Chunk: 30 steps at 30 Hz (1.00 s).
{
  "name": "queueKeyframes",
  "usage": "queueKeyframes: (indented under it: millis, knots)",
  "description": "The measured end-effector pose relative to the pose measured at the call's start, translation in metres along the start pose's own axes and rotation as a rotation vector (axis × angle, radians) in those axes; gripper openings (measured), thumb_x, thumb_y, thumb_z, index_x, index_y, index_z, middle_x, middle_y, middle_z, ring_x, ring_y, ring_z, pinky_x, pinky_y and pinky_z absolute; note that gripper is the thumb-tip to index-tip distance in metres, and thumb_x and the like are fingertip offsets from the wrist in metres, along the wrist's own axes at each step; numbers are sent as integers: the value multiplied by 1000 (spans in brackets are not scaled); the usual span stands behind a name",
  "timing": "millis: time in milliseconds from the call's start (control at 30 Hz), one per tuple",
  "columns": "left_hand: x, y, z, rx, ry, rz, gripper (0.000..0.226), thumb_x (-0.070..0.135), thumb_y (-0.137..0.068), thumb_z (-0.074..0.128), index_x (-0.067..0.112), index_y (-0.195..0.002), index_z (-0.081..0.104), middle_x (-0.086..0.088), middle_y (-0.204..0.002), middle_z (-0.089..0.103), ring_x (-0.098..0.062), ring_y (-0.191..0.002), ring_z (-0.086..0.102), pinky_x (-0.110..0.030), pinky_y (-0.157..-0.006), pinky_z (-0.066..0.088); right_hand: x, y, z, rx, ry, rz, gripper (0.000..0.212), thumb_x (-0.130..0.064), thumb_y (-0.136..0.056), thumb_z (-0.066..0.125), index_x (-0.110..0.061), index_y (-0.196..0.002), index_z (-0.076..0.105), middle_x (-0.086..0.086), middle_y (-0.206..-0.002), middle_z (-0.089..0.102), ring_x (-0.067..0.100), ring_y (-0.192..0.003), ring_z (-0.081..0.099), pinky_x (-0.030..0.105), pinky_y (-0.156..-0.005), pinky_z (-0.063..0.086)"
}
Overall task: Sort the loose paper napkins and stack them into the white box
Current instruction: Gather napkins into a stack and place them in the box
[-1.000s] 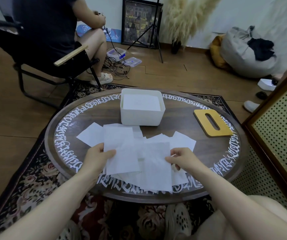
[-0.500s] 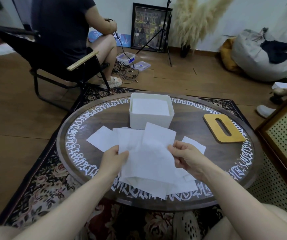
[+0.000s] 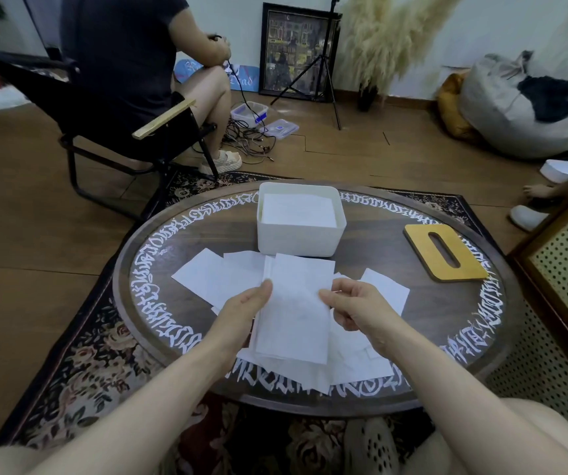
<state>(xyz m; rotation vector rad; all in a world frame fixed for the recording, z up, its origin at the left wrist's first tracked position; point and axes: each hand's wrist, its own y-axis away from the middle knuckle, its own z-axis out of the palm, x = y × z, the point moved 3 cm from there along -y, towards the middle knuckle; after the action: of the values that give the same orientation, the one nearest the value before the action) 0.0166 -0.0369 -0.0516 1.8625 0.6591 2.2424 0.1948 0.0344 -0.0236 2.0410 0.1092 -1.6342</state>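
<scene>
I hold a white paper napkin (image 3: 296, 310) lifted above the round table (image 3: 413, 313), folded narrow between both hands. My left hand (image 3: 245, 308) pinches its left edge and my right hand (image 3: 354, 305) pinches its right edge. Several loose napkins (image 3: 214, 279) lie spread on the table under and around my hands. The white box (image 3: 301, 234) stands just beyond them at the far middle of the table, with flat napkins stacked inside.
A yellow wooden lid with a slot (image 3: 445, 252) lies on the table at the right. A person sits in a black folding chair (image 3: 111, 108) beyond the table at the left. A perforated cabinet (image 3: 563, 275) stands close on the right.
The napkin that lay with the others on the table has been lifted by both hands and brought together into a narrower fold; my hands have come closer to each other.
</scene>
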Motion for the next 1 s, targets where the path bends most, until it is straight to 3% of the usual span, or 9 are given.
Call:
queueKeyframes:
  millis: [67,133,233,367,500,633,733,833,1000]
  knots:
    - [2,2,1,-2,-7,40,19,27,-89,63,17,-103,69,1,-100,74,-13,-90,70,-25,-75,52,0,1,0,-8,9,-1,25,-11,-91,62,-16,-69,53,-12,-49,52,8,-42,36,16,-45,26]
    - [2,2,0,4,3,62,19,11,-87,66,13,-105,68,-3,-100,74,-18,-91,70,-31,-78,55,0,1,0,-12,30,-6,20,-12,-90,64,-16,-72,56,-9,-55,56,10,-44,38,16,-45,27]
    - [1,1,-2,2,-14,78,20,5,-86,66,13,-104,68,-5,-100,74,-24,-95,70,-39,-87,54,1,2,-2,-11,62,-14,12,-12,-88,67,-16,-78,61,-5,-60,62,11,-48,41,16,-46,28]
    - [3,0,-4,-16,-27,100,21,2,-86,65,14,-103,67,-4,-98,75,-23,-91,70,-37,-84,54,4,1,-7,36,100,5,8,-15,-85,70,-15,-89,63,-2,-69,68,10,-54,48,20,-51,31]
    - [9,2,-3,-189,-122,95,25,-1,-84,66,16,-104,68,-4,-98,75,-21,-87,71,-34,-80,55,4,-2,-14,67,170,25,40,-40,-82,71,-23,-115,57,-4,-101,68,8,-85,61,25,-68,41]
    - [10,5,-1,-390,-237,37,31,12,-73,70,17,-105,70,-8,-106,73,-23,-95,69,-36,-88,53,6,0,-10,-122,254,105,75,-61,-57,79,-35,-121,51,-10,-114,65,6,-107,58,26,-79,40]
    - [10,5,-1,-423,-314,37,30,14,-73,70,17,-103,70,-8,-104,73,-22,-93,69,-35,-85,53,11,3,-5,-265,267,154,56,-45,-61,85,-36,-110,59,-8,-109,70,13,-108,61,28,-86,40]
    - [12,4,-5,-352,-363,69,25,10,-76,72,17,-100,70,-7,-97,74,-22,-86,71,-33,-79,55,15,6,0,-352,221,128,39,-22,-74,81,-22,-111,69,-2,-107,73,17,-104,67,27,-90,47]
    - [19,0,-18,-34,-243,111,30,1,-80,72,16,-105,67,-8,-91,69,-18,-68,66,-23,-51,52,18,4,-2,-116,0,62,29,-6,-78,75,-9,-106,70,4,-98,75,18,-87,72,25,-69,55]
